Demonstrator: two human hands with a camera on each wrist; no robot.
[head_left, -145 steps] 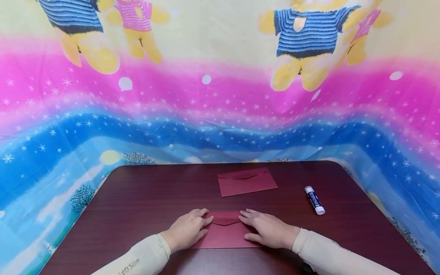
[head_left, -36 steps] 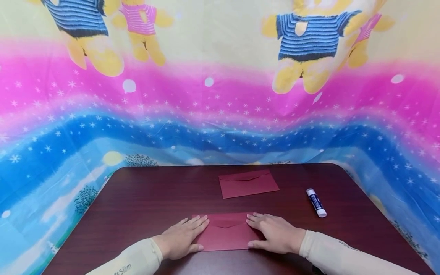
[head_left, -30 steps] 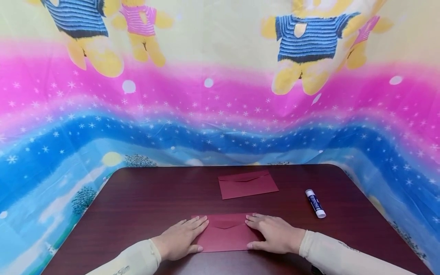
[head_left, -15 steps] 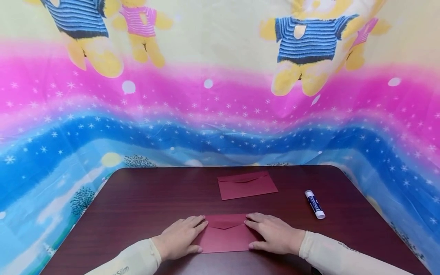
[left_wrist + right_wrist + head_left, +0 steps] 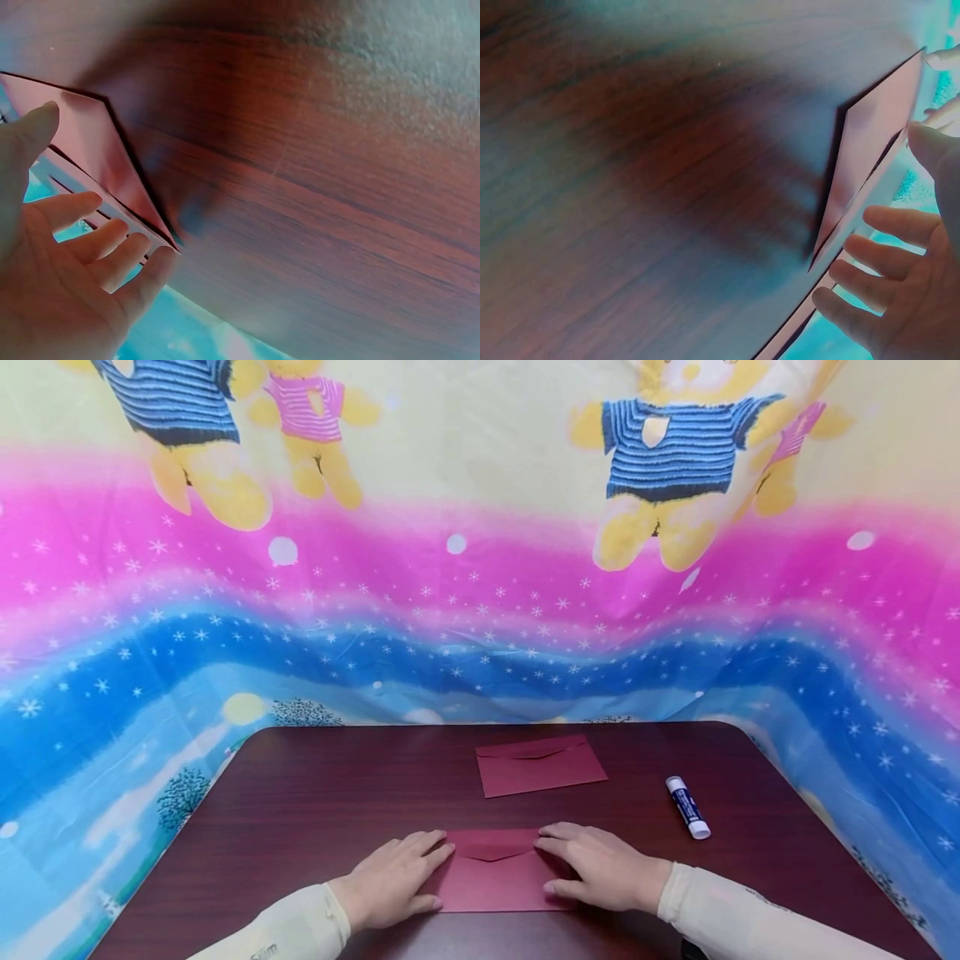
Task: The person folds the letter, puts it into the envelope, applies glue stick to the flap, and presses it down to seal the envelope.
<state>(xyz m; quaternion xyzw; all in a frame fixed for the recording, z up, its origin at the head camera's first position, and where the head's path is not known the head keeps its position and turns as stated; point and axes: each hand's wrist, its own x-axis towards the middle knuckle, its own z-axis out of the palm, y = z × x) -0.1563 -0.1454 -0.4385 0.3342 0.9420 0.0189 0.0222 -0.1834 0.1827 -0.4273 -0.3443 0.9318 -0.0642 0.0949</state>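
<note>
A dark red envelope (image 5: 491, 887), flap side up with a pointed flap folded down, lies on the table near its front. My left hand (image 5: 393, 881) rests at its left side, fingers slightly bent and spread, fingertips over the upper left corner and thumb at the lower edge. At the opposite side my right hand (image 5: 600, 868) mirrors this, its fingertips touching the upper right part of the envelope. Each wrist view shows the palm side, the left hand (image 5: 75, 277) and right hand (image 5: 900, 277) with fingers loosely extended by the envelope. Neither hand grips anything.
A second red envelope (image 5: 543, 772) lies slightly turned farther back on the dark wooden table (image 5: 360, 785). To its right is a glue stick (image 5: 687, 808), white with a dark blue label. A printed curtain (image 5: 465, 643) hangs behind the table.
Since the earliest frame, my left hand has shifted outward to the left and the right hand slightly right. Over the last second the fingers have bent a little from lying flat. The envelopes stay put.
</note>
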